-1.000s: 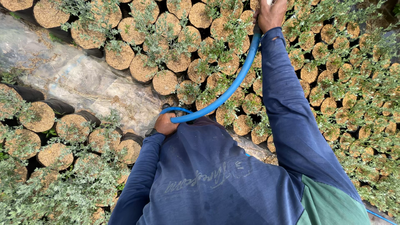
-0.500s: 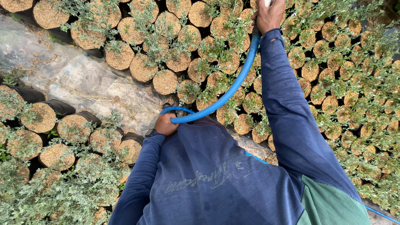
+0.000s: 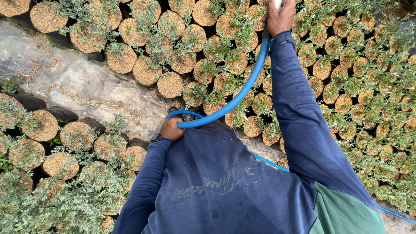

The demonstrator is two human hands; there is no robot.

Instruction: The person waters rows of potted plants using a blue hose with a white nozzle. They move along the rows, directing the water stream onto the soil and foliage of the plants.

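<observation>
a blue hose [image 3: 236,97] arcs over the potted seedlings [image 3: 208,56], from the left hand [image 3: 172,129] clenched round its lower loop up to the right hand [image 3: 280,18] fisted on its pale end at the top edge. no water visible, so watering progress is unclear; the nozzle is cut off.

Clear plastic sheeting [image 3: 82,84] covered the ground, strewn with dry straw; black grow bags [image 3: 171,84] of seedlings stood packed on both sides of it
</observation>
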